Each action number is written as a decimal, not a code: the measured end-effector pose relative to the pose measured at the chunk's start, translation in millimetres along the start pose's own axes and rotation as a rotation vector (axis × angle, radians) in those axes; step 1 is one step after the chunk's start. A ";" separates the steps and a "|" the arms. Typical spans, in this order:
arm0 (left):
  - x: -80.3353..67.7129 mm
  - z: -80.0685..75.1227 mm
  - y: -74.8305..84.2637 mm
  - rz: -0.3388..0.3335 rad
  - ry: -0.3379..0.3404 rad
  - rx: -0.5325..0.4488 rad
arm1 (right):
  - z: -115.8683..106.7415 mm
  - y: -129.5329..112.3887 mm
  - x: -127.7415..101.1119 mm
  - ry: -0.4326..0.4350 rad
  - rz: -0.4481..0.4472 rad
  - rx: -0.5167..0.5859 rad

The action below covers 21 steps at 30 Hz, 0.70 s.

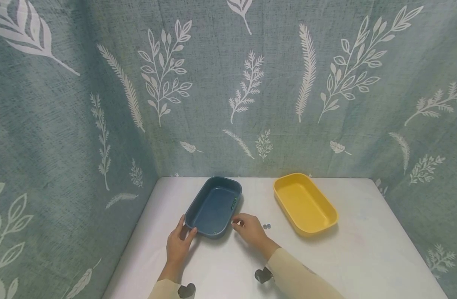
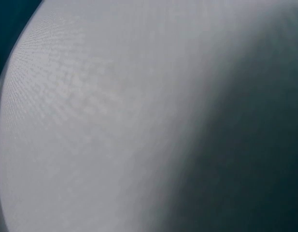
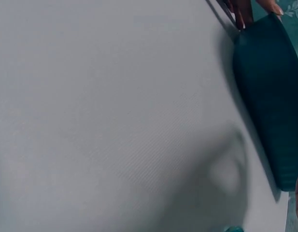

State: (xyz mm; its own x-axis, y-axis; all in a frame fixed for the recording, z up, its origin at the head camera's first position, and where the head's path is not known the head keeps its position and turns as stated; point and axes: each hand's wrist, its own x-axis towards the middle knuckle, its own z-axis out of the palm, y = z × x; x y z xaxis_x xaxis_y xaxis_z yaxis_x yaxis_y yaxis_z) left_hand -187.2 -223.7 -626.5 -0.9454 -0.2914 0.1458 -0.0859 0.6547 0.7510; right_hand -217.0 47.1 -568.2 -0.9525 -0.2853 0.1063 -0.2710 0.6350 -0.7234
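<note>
A dark blue tray lies tilted at the left of the white table. My left hand grips its near left corner, thumb at the near rim and fingers along the left side. In the right wrist view, fingers of that hand show at the tray's end. Small green pieces lie along the tray's right inner wall. My right hand is beside the right rim, thumb and index finger bent together; I cannot tell whether they pinch anything. Just right of it lie small blue-grey pieces on the table.
A yellow tray, angled the other way, stands to the right on the white table. Leaf-patterned cloth hangs behind and at both sides. The left wrist view shows mostly blurred tabletop and shadow.
</note>
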 end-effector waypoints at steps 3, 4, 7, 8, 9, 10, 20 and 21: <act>0.3 0.1 -0.7 -0.001 0.004 -0.001 | 0.8 -3.7 2.1 0.000 -0.009 0.004; 0.5 0.3 -1.1 0.001 0.007 0.001 | 1.2 -4.8 2.8 -0.003 -0.007 0.005; 0.8 1.0 -2.0 0.007 0.011 0.012 | 2.8 -7.7 5.2 -0.019 0.002 0.024; 0.8 1.4 -2.2 0.008 0.013 0.014 | 3.7 -8.1 6.0 -0.027 0.009 0.026; 0.9 1.6 -2.4 0.012 0.014 0.014 | 4.6 -8.7 6.9 -0.034 0.016 0.029; 1.0 1.8 -2.5 0.014 0.015 0.014 | 5.6 -9.1 7.7 -0.038 0.017 0.030; 1.1 1.6 -2.8 0.005 0.008 -0.002 | 13.7 -11.4 11.4 -0.064 0.036 0.005; 1.1 1.5 -3.0 0.006 0.009 -0.004 | 14.1 -11.9 11.3 -0.069 0.042 0.000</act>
State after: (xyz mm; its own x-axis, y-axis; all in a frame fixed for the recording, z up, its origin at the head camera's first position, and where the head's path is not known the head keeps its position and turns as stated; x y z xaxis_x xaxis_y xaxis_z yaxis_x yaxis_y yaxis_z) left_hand -188.5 -224.9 -629.5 -0.9430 -0.2939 0.1561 -0.0791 0.6537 0.7526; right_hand -222.6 26.2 -568.0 -0.9514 -0.3067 0.0285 -0.2305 0.6474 -0.7265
